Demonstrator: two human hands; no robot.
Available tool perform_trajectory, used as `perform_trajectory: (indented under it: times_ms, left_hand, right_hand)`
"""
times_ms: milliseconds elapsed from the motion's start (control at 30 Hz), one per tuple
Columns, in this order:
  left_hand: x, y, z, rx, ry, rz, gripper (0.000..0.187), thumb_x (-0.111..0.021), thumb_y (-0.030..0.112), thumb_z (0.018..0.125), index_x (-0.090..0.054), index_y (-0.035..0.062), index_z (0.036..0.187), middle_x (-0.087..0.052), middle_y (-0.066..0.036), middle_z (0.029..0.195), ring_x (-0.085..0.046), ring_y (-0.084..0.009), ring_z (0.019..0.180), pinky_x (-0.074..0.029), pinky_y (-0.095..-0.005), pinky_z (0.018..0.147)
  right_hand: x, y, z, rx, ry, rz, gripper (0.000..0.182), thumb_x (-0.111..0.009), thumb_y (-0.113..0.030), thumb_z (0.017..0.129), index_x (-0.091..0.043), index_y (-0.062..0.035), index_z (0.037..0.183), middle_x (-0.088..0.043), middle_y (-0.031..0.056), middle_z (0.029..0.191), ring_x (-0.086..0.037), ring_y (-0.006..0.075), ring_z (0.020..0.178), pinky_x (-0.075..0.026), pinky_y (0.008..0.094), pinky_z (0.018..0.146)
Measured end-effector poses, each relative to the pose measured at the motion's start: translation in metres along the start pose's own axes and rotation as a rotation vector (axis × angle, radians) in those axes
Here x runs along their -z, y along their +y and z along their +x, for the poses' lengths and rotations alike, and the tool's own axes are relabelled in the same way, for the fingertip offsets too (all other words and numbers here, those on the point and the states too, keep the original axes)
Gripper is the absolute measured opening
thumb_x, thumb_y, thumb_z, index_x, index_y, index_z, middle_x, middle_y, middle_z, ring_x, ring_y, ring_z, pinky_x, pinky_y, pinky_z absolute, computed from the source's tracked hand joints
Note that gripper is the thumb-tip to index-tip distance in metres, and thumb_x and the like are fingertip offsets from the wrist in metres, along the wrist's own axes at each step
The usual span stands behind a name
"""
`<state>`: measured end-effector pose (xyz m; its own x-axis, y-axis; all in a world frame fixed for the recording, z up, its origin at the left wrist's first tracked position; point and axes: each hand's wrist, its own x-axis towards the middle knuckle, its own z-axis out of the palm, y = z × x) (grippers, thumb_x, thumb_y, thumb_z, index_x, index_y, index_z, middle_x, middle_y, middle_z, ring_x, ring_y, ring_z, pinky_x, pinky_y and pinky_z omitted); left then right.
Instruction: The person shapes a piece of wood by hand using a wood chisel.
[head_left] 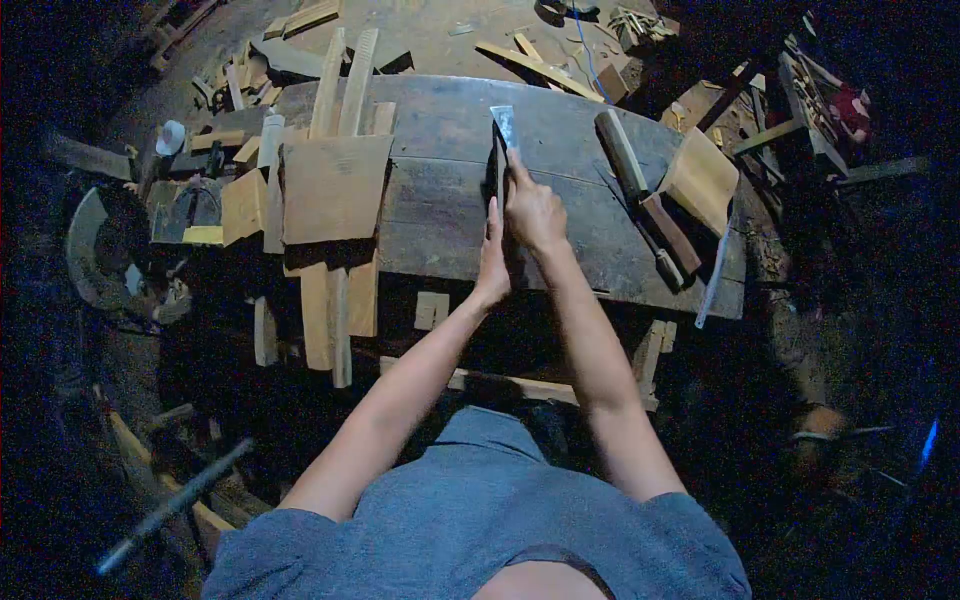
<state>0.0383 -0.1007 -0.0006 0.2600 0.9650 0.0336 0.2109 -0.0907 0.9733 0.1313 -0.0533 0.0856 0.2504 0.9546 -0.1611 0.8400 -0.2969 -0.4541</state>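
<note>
My right hand (537, 213) is closed around the handle of a wide chisel (504, 128), a tool with a flat, shiny metal blade that points away from me over the workbench (435, 215). Its index finger stretches along toward the blade. My left hand (493, 262) is just left of it, near the bench's front edge, with its fingers straight and pointing forward. A narrow dark strip runs beside the blade above the left fingertips; whether it is a thing or a shadow I cannot tell.
A flat wooden board (338, 188) lies over long wooden strips (345, 85) on the left. A dark wooden bar (622, 152), a reddish-brown block (670, 233) and a curved pale wooden piece (703, 180) lie at the right. Wood scraps and a long yellowish stick (540, 68) lie beyond the bench.
</note>
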Motion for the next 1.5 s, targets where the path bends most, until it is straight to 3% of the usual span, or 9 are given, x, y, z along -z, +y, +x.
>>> perform_trajectory:
  times_ms: [333,433,500,700,900,1100,1267,1367,1500]
  left_hand:
    - [0.005,-0.009,0.004,-0.025,0.006,0.019,0.095,-0.058,0.001,0.076,0.0,0.0102,0.15,-0.029,-0.031,0.144,-0.037,-0.0444,0.129,-0.034,-0.0436,0.105]
    - [0.018,-0.011,0.001,0.007,-0.035,-0.022,0.098,-0.057,-0.001,0.07,0.0,0.0096,0.149,-0.03,-0.028,0.144,-0.037,-0.0399,0.131,-0.033,-0.0424,0.106]
    - [0.033,-0.018,0.004,-0.022,-0.179,-0.308,0.102,-0.062,-0.003,0.07,0.001,0.0044,0.149,-0.022,-0.017,0.15,-0.021,-0.0261,0.14,-0.018,-0.0366,0.114]
    - [0.068,-0.009,-0.028,0.006,-0.315,-0.247,0.099,-0.068,0.007,0.074,-0.002,0.0026,0.149,-0.021,-0.018,0.149,-0.02,-0.0271,0.139,-0.019,-0.0371,0.113]
    - [0.075,0.003,-0.063,0.117,-0.405,-0.294,0.1,-0.07,0.012,0.078,0.0,0.0039,0.149,-0.016,-0.018,0.151,-0.018,-0.0267,0.14,-0.018,-0.0375,0.113]
    - [0.08,0.011,-0.087,0.142,-0.456,-0.355,0.099,-0.067,0.01,0.078,0.0,0.006,0.15,-0.013,-0.016,0.153,-0.014,-0.0248,0.142,-0.015,-0.038,0.114]
    - [0.099,0.057,-0.103,0.172,-0.58,-0.264,0.095,-0.058,0.002,0.075,-0.005,0.0126,0.152,-0.011,-0.013,0.155,-0.01,-0.0241,0.144,-0.013,-0.0375,0.114]
    - [0.11,0.079,-0.109,0.177,-0.63,-0.315,0.095,-0.054,0.002,0.071,-0.005,0.0126,0.152,-0.014,-0.013,0.155,-0.013,-0.0243,0.143,-0.014,-0.0375,0.114]
    - [0.123,0.097,-0.108,0.165,-0.696,-0.276,0.096,-0.051,0.004,0.068,-0.006,0.0127,0.152,-0.017,-0.013,0.154,-0.016,-0.0244,0.143,-0.015,-0.0376,0.114]
  right_hand:
    - [0.014,0.03,-0.105,0.055,-0.103,0.019,0.052,-0.045,-0.024,0.095,-0.03,-0.032,0.145,-0.064,0.0269,0.086,-0.064,0.0434,0.077,-0.051,0.0505,0.069]
    - [0.017,0.044,-0.131,0.035,-0.068,0.256,0.051,-0.043,-0.023,0.097,-0.03,-0.0296,0.146,-0.063,0.0273,0.082,-0.063,0.0437,0.075,-0.049,0.0495,0.066]
    - [0.012,0.055,-0.143,-0.049,-0.017,0.443,0.05,-0.04,-0.028,0.098,-0.028,-0.0286,0.146,-0.059,0.0308,0.074,-0.061,0.0457,0.071,-0.044,0.053,0.061]
    - [-0.014,0.102,-0.15,-0.274,-0.057,0.303,0.054,-0.044,-0.036,0.096,-0.028,-0.0253,0.146,-0.064,0.0264,0.08,-0.062,0.0456,0.074,-0.047,0.0538,0.065]
    - [-0.029,0.122,-0.129,-0.105,0.143,0.037,0.059,-0.053,-0.03,0.092,-0.031,-0.02,0.145,-0.061,0.0236,0.096,-0.061,0.0431,0.081,-0.049,0.0513,0.071]
    - [-0.031,0.117,-0.101,0.055,0.329,-0.213,0.055,-0.061,-0.023,0.088,-0.043,-0.0133,0.139,-0.048,0.0194,0.116,-0.046,0.0377,0.108,-0.04,0.0446,0.093]
    - [-0.014,0.06,-0.081,0.068,0.287,0.581,0.07,-0.069,-0.035,0.083,-0.04,-0.0073,0.14,-0.045,0.0252,0.126,-0.044,0.0376,0.118,-0.035,0.043,0.101]
    - [-0.004,0.061,-0.071,0.002,0.177,0.792,0.076,-0.073,-0.035,0.08,-0.038,-0.0038,0.14,-0.048,0.0253,0.125,-0.046,0.0348,0.119,-0.035,0.0428,0.102]
    - [0.015,0.055,-0.074,-0.073,0.12,1.155,0.057,-0.073,-0.03,0.08,-0.052,-0.0006,0.124,-0.058,0.02,0.112,-0.061,0.0236,0.094,-0.048,0.0349,0.087]
